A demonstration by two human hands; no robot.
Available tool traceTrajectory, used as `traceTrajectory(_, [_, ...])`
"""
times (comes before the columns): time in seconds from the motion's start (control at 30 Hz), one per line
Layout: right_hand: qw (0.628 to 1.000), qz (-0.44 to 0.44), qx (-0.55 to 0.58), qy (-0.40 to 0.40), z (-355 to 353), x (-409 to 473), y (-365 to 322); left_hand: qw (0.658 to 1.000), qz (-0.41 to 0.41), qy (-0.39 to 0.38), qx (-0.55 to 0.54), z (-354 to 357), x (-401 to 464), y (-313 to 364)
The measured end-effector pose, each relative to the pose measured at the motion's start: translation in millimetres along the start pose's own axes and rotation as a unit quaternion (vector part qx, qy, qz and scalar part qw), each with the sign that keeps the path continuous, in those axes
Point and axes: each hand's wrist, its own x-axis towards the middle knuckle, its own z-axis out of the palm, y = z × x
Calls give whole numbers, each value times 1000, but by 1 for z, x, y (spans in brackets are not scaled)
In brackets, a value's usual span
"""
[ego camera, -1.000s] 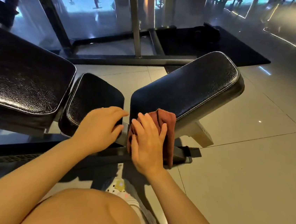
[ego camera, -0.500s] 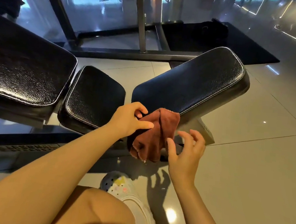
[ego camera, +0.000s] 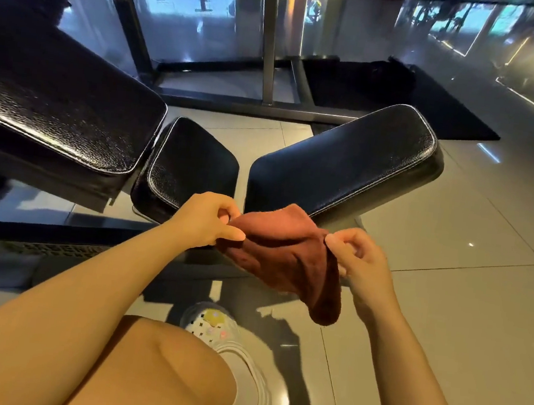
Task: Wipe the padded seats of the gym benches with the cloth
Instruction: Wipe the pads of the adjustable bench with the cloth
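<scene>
A rust-brown cloth (ego camera: 286,257) hangs in the air between my hands, just in front of the near end of a black padded bench pad (ego camera: 342,164) that tilts up to the right. My left hand (ego camera: 207,222) pinches the cloth's left edge. My right hand (ego camera: 352,257) pinches its right edge with thumb and fingers. The cloth's lower part droops toward the floor. A smaller black seat pad (ego camera: 190,164) lies left of centre, and a large black back pad (ego camera: 57,114) fills the left side.
A grey steel machine frame (ego camera: 268,54) and a black floor mat (ego camera: 402,97) stand behind the benches. My bare knee (ego camera: 155,372) and a white shoe (ego camera: 213,325) are at the bottom. Glossy pale floor tiles (ego camera: 467,256) stretch to the right.
The right hand stopped pressing the cloth on the bench end and let go. The left hand lifted the cloth off, and now both hands pinch it, spread between them.
</scene>
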Motion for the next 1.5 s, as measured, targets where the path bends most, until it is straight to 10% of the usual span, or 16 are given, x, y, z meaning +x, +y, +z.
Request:
traceTrajectory(0.2, [969,-118,-194,-98,-9,0,-68,989,11,-126,77,-5,-31,7])
traceTrajectory(0.47, [907,-205,-298,-216,2,-22,-141,959,195,-90,-185,-13,-65,63])
traceTrajectory(0.63, [893,-217,-314,-239,-2,-31,-156,933,166,-107,-301,-27,-72,70])
traceTrajectory(0.87, [900,-154,-315,-259,-17,-37,-142,971,210,-9,-114,-38,-85,81])
traceTrajectory(1.0, [825,-106,-478,-282,-28,-34,-111,963,267,42,1,-47,-95,97])
traceTrajectory(1.2, [887,-65,-408,-205,-44,-28,-98,955,241,99,139,-82,-97,95])
traceTrajectory(1.37, [882,-169,-404,-175,-47,-25,-129,943,163,123,264,-83,-103,75])
traceTrajectory(1.5, [829,-249,-473,-164,-42,-29,-163,964,154,156,151,-63,-99,54])
